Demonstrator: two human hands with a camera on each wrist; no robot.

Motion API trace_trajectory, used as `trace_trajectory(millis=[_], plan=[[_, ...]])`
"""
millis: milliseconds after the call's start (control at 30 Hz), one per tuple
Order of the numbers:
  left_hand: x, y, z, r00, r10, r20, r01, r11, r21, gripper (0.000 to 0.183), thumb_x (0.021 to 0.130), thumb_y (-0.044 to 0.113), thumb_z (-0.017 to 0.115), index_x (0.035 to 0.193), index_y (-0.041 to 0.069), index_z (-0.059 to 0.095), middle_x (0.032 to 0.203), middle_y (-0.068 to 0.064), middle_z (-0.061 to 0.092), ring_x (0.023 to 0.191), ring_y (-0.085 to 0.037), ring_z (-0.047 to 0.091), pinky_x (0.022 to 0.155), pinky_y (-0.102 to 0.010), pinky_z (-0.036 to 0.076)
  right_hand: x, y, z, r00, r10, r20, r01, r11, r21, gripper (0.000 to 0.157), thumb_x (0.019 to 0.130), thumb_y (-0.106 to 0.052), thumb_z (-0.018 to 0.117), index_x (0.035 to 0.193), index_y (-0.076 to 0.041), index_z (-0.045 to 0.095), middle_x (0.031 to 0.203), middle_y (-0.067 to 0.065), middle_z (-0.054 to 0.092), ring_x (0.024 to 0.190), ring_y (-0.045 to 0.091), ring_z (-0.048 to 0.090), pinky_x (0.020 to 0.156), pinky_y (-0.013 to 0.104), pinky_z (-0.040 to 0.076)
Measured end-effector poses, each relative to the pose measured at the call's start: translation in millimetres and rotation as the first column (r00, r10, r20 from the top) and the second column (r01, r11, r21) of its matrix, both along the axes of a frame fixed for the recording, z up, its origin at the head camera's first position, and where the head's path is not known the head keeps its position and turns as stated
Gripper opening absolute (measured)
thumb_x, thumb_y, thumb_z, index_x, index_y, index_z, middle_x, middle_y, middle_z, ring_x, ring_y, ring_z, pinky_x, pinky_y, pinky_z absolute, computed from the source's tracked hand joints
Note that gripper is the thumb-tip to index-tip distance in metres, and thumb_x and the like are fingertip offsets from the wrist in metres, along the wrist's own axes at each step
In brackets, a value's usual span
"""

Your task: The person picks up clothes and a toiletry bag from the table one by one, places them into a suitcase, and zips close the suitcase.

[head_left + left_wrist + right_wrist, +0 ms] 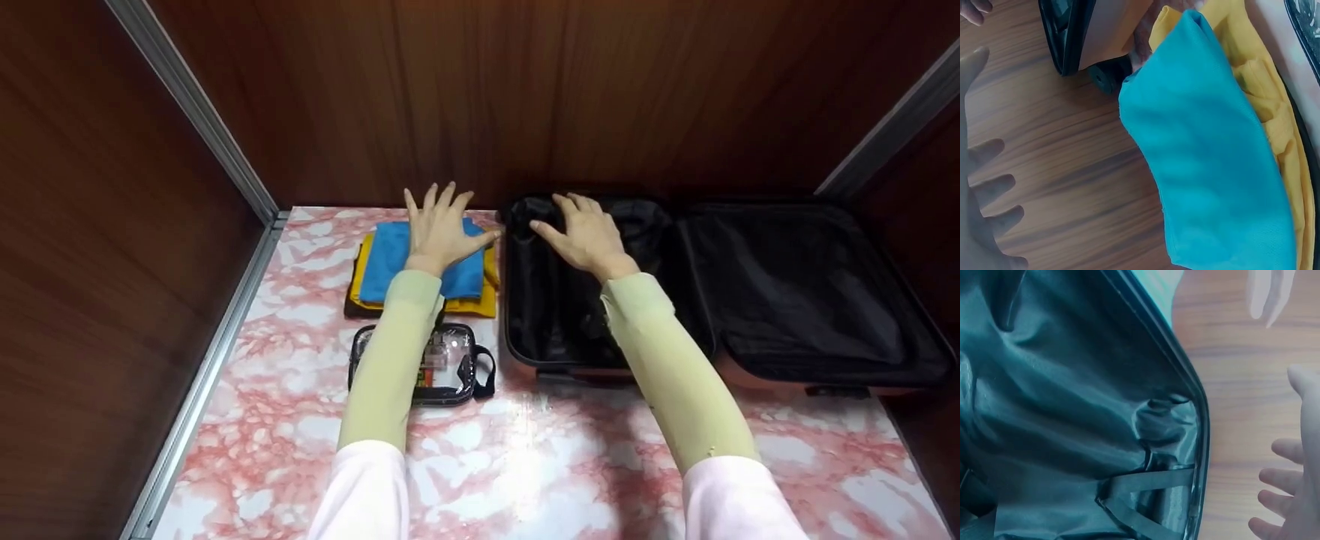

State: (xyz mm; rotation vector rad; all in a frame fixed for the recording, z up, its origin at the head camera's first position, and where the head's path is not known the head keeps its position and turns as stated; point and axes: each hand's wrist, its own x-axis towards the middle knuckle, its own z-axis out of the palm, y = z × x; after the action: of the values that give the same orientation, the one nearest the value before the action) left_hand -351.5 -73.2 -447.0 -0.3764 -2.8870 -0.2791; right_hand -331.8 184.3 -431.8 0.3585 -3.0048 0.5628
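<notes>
My left hand point(441, 231), fingers spread, is over a stack of folded cloth and holds nothing. On top of that stack lies a blue folded cloth point(1207, 146), with a yellow one point(1266, 95) beneath it and a dark edge under both. My right hand point(589, 234) is above the left half of an open suitcase point(555, 300), its fingers extended and nothing in them. Black lining and a strap point(1154, 480) show inside that half in the right wrist view. Whether either hand touches what is below it, I cannot tell.
A clear pouch with black trim point(450, 397) lies in front of the cloth stack, partly hidden by my left forearm. The suitcase's other half point(810, 292) lies opened to the right. Wooden panels point(480, 105) enclose the marble-patterned surface point(300, 465) at the back and sides.
</notes>
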Motion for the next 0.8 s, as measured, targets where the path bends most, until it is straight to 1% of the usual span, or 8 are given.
trace_trajectory(millis=[67,233,300,467,567,633,800], plan=[[0.5,0,0.6,1.000,0.000,-0.002,0.000,1.000,0.004,0.089,0.085,0.079,0.057,0.151,0.021,0.051,0.159,-0.011,0.039,0.147,-0.038,0.028,0.115,-0.067,-0.006,1.1,-1,-0.9,1.000,0.007,-0.002,-0.007,1.000,0.003,0.083,0.100,-0.067,0.045,0.157,-0.007,0.039,0.157,0.023,0.036,0.143,0.042,0.032,0.112,0.059,0.029],[2.6,-1,0.2,1.000,0.002,-0.006,-0.002,1.000,0.010,0.083,0.087,0.077,0.057,0.147,0.021,0.056,0.156,-0.010,0.043,0.145,-0.037,0.032,0.115,-0.068,0.000,4.5,-5,-3.9,1.000,0.022,-0.012,-0.022,1.000,-0.015,0.081,0.100,-0.066,0.046,0.156,-0.008,0.039,0.154,0.022,0.042,0.139,0.042,0.038,0.112,0.056,0.031],[4.5,-2,-1.2,1.000,0.008,0.004,-0.008,1.000,0.028,0.081,0.087,0.075,0.058,0.146,0.020,0.057,0.155,-0.010,0.045,0.145,-0.037,0.033,0.115,-0.068,-0.001,6.5,-6,-5.4,1.000,0.028,-0.004,-0.028,0.999,-0.032,0.082,0.099,-0.067,0.046,0.156,-0.009,0.039,0.153,0.021,0.043,0.139,0.042,0.039,0.112,0.056,0.032],[9.5,-6,-7.2,0.999,0.020,0.038,-0.023,0.997,0.074,0.079,0.088,0.074,0.059,0.145,0.020,0.058,0.154,-0.010,0.046,0.144,-0.037,0.033,0.115,-0.066,-0.008,14.1,-12,-10.1,0.999,0.038,0.012,-0.037,0.997,-0.066,0.081,0.098,-0.067,0.047,0.156,-0.010,0.041,0.153,0.020,0.043,0.139,0.041,0.040,0.111,0.056,0.032],[12.4,-10,-10.3,0.999,0.016,0.041,-0.020,0.997,0.081,0.078,0.088,0.074,0.059,0.144,0.020,0.059,0.153,-0.009,0.048,0.144,-0.037,0.034,0.115,-0.066,-0.007,18.5,-16,-13.0,0.999,0.048,0.002,-0.047,0.996,-0.078,0.079,0.098,-0.066,0.050,0.155,-0.011,0.043,0.153,0.019,0.045,0.138,0.040,0.041,0.111,0.055,0.033],[14.6,-12,-10.9,0.999,0.013,0.040,-0.017,0.995,0.096,0.076,0.089,0.072,0.060,0.144,0.020,0.059,0.152,-0.009,0.049,0.143,-0.036,0.036,0.116,-0.066,-0.005,20.9,-20,-15.0,0.998,0.058,-0.015,-0.059,0.994,-0.087,0.078,0.098,-0.064,0.052,0.154,-0.010,0.044,0.151,0.018,0.046,0.137,0.039,0.043,0.111,0.055,0.034],[19.7,-17,-9.6,0.999,0.006,0.045,-0.013,0.989,0.145,0.076,0.091,0.069,0.060,0.147,0.019,0.055,0.151,-0.009,0.050,0.140,-0.034,0.041,0.118,-0.063,0.007,28.1,-29,-18.8,0.996,0.082,-0.046,-0.087,0.990,-0.109,0.075,0.098,-0.059,0.057,0.154,-0.010,0.044,0.150,0.016,0.049,0.136,0.037,0.045,0.110,0.052,0.036]])
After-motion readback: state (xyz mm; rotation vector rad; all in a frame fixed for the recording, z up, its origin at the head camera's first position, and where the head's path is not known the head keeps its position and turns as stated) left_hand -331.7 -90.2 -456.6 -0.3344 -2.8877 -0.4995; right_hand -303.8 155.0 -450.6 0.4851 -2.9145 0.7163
